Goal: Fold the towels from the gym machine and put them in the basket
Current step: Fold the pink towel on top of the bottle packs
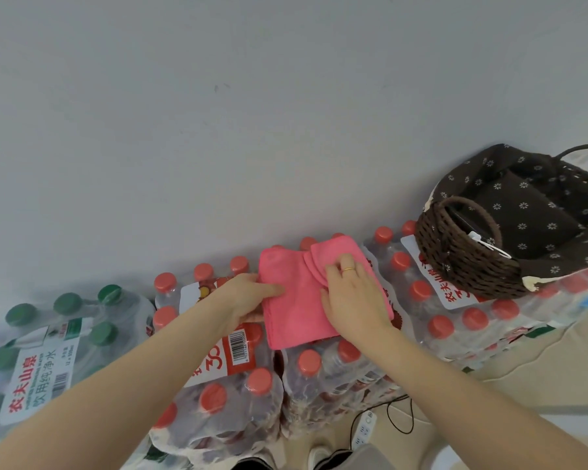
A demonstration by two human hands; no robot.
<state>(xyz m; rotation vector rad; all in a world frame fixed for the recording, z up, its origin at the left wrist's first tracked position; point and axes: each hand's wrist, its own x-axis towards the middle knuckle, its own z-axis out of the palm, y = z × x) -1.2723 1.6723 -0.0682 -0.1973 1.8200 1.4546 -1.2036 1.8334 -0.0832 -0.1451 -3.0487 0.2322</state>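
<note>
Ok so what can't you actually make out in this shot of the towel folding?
- Head view: the part of the pink towel under the right hand and the left hand fingertips is covered.
- The basket floor: its dark floral liner hides whether towels lie inside, and the right edge cuts it off.
- Small print on the water bottle packs: too small.
- The gym machine: outside the frame.
</note>
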